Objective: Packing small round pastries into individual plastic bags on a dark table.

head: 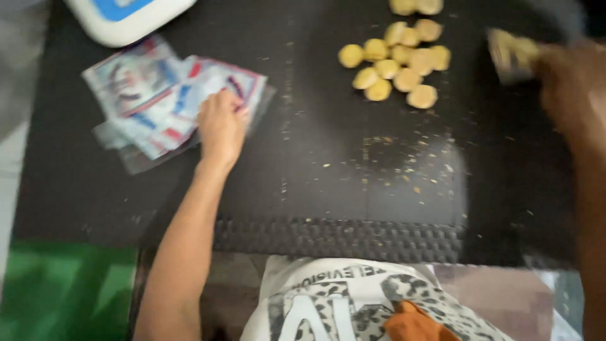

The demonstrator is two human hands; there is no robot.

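The left hand presses flat, fingers together, on glossy plastic packets fanned across the dark desk. The blurred right hand clasps a filled packet. Round yellow biscuits lie between.

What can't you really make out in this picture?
- Right hand: motion-blurred in the head view; whether it grips the yellowish packet is unclear.
- White and blue device: cut off by the top edge.
- Left hand on the plastic bags: fingers blurred, prints illegible.
- Round biscuits: topmost ones cropped.
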